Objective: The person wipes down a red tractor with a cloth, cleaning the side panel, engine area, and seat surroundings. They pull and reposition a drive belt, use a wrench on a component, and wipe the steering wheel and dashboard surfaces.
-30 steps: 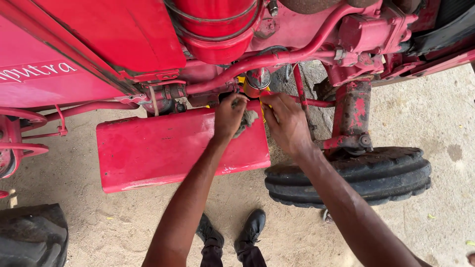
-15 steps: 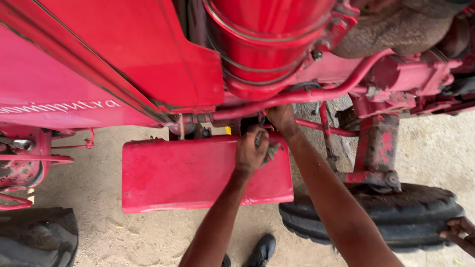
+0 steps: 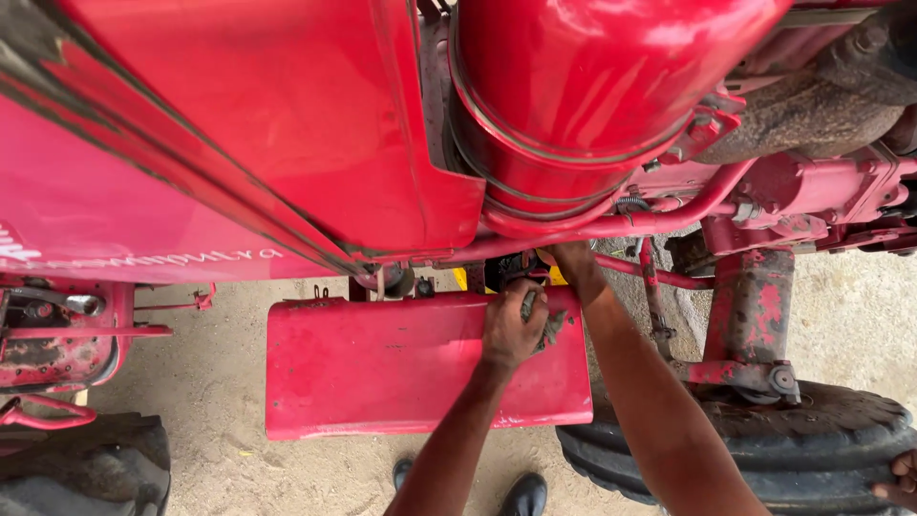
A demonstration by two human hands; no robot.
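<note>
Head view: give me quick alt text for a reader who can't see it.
Left hand grips a small dark part at the top edge of a red panel under a red tractor, while the right hand reaches into the gap above, near a front tyre.

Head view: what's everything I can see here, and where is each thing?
Tractor body: one, red, top left.
Cylinder: one, red, top centre.
Flat panel: one, red, centre, below the body.
Pipe: one, red, under the cylinder.
Tyres: two, black, bottom right and bottom left.
Ground: sandy, beneath everything.
Other person's fingers: on the right tyre's edge.
Shoes: two, black, bottom centre.
Left hand: grip on a small grey part at the panel's top edge.
Right hand: reaching under the pipe, grip hidden.
</note>
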